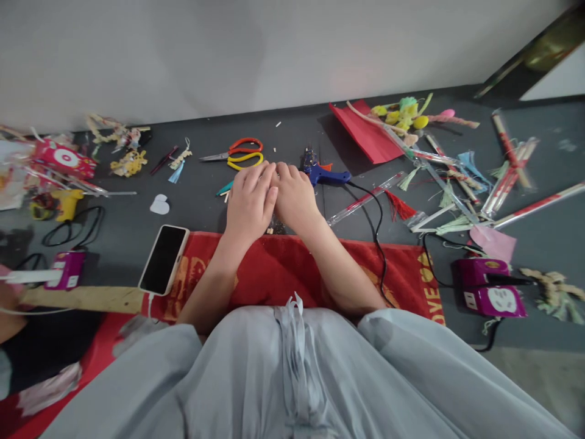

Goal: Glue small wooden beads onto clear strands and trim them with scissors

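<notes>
My left hand [250, 198] lies palm down, fingers stretched forward and thumb resting toward the right. Beside it and touching it, my right hand [293, 196] is also palm down, with its thumb hidden. Nothing shows in either hand, though the palms and what lies under them are out of sight. Just right of my right hand is a blue glue gun [329, 175] with an orange trigger. Ahead of my left hand lie scissors [237, 153] with red and yellow handles. A teal-tipped item [225, 189] pokes out at its left side.
A phone [163, 261] rests at the left on a red towel [278, 268]. Purple boxes [489, 286] with cords sit at both sides. Red paper [365, 131], tassels and wrapped sticks are scattered right. At the left are a yellow glue gun [67, 204] and another person's arm [13, 311].
</notes>
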A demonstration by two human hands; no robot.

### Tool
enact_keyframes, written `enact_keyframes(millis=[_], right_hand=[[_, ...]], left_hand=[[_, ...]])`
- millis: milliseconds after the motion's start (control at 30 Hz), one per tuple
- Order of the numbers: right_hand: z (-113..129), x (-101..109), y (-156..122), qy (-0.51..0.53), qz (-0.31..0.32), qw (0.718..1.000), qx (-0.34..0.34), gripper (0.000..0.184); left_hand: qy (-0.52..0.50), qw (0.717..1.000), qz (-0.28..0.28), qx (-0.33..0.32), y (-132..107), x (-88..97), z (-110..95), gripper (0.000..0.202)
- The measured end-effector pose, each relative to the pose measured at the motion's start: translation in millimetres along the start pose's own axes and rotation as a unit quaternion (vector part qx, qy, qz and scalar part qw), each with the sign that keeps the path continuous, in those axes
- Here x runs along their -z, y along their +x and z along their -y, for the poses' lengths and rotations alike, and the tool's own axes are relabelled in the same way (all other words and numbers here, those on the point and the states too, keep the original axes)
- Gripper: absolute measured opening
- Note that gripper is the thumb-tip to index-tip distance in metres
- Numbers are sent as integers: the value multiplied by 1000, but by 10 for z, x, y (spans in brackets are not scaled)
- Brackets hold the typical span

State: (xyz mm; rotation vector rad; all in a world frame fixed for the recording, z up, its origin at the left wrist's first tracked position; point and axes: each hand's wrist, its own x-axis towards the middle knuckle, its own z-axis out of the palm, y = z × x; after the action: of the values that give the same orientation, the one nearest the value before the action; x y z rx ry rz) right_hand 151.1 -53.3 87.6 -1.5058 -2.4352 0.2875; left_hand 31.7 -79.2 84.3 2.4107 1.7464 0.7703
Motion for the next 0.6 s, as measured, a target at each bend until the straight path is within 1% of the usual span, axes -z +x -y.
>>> enact_keyframes(millis=[200, 267, 333, 400, 467, 533, 600], right_hand=[[-26, -58, 20, 12, 19, 999, -31, 46], [-18, -64, 18, 12, 21, 999, -38, 46], [1, -57, 7, 5, 23, 999, -34, 45], [30, -35, -10, -7, 31, 999, -16, 45], [63, -1, -27, -16, 37, 999, -1, 46], [87, 31, -37, -20, 36, 999, 6, 49], [95, 45, -37, -23, 31, 999, 8, 52]], left_hand=[[18, 999, 27, -38, -33, 26, -118, 53], [20, 998, 33, -43, -22, 41, -124, 52], [21, 999, 26, -34, 1, 45, -88, 51], [23, 1000, 9, -14, 30, 33, 8, 51], [26, 1000, -7, 13, 55, 14, 161, 51], [45, 997, -18, 52, 70, 5, 331, 52], [50, 994, -50, 86, 72, 18, 451, 52]])
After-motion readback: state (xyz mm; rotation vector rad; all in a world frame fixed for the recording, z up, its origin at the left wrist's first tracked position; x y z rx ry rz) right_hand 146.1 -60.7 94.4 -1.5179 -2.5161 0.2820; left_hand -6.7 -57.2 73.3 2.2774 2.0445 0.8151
